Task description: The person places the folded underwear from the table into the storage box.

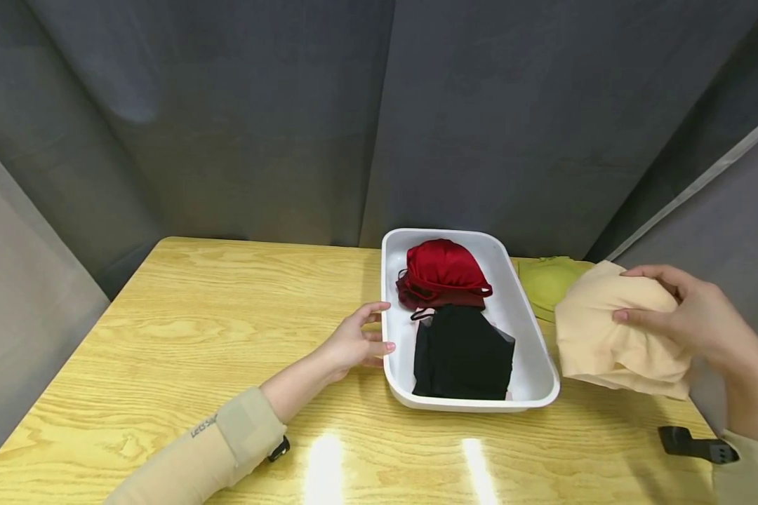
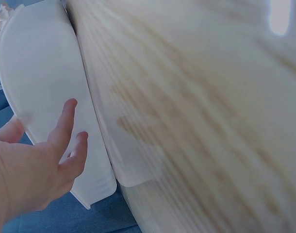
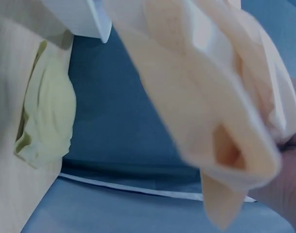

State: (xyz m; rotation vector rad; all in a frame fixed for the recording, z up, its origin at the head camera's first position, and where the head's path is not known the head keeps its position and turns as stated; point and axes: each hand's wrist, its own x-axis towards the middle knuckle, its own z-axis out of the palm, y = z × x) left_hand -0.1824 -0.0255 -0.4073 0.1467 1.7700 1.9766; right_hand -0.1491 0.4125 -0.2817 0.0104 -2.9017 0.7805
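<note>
My right hand pinches a folded beige bra between thumb and fingers and holds it above the table's right side. The right wrist view shows the beige bra close up, its lower folds hanging loose. My left hand, fingers spread, touches the left side of a white plastic bin. In the left wrist view its fairly straight fingers lie by the bin's outer wall. Inside the bin, a red satin bra lies at the back and a folded black garment in front.
An olive-green bra lies on the wooden table right of the bin, near the back edge, partly hidden by the beige bra. Grey curtains hang behind the table. Black straps show at both wrists.
</note>
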